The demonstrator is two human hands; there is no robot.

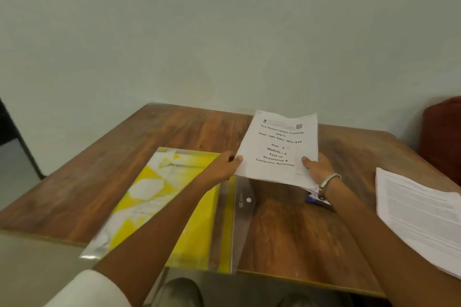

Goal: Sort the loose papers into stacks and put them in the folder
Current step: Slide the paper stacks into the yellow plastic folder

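A plain pale wall (224, 32) is seen behind a wooden desk (287, 232), which is pushed up against it. In the head view, a yellow folder (179, 202) with a clear snap flap (240, 209) is laid flat on the desk and is taken here as the landmark. Just to the right of the folder, a stack of printed papers (279, 147) is held tilted above the desk. Its left edge is pinched by the left hand (222, 167), thumb on top, and its lower right edge is gripped by the right hand (315, 168), whose fingers are hidden beneath the sheets. Farther right of the folder, a second stack (419, 212) is left lying on the desk. The step in hand is judged to be squaring one sorted stack. Next, the flap would need lifting so the stack can be slid inside.
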